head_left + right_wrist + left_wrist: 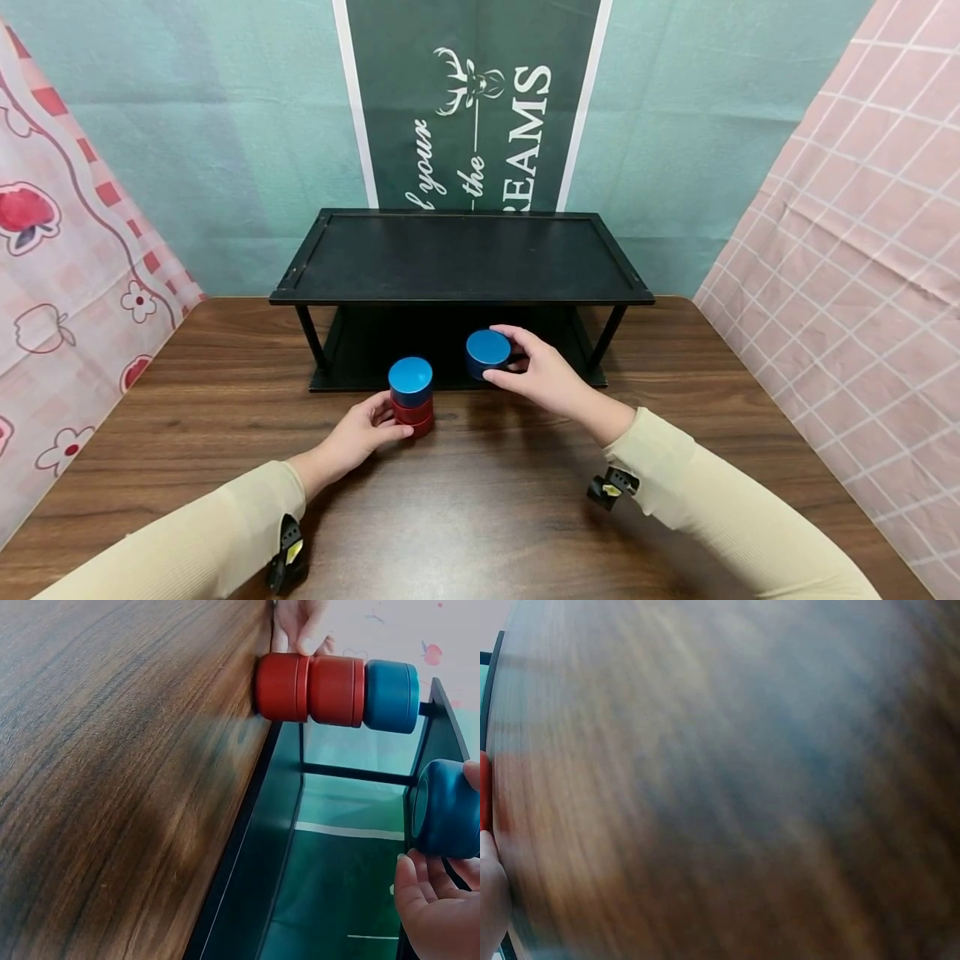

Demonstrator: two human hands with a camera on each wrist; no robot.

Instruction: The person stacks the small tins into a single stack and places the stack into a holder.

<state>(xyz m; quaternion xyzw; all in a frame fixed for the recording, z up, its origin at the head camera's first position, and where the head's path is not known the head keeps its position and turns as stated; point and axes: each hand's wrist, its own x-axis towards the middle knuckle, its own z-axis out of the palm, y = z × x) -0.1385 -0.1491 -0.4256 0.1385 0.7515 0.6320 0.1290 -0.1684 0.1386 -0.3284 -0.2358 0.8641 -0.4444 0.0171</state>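
Note:
Two red canisters and a blue canister form an upright stack on the table, the blue one on top. My left hand holds the red part of the stack from the left, thumb in front and fingers behind. In the left wrist view only a strip of red canister and part of the hand show at the left edge. A second blue canister is gripped in my right hand, raised to the right of the stack by the shelf's front. The right wrist view shows my fingers around its side.
A black two-tier shelf stands at the back of the wooden table, its lower board just behind both hands. Green cloth hangs behind it. Patterned cloths hang on the left and right.

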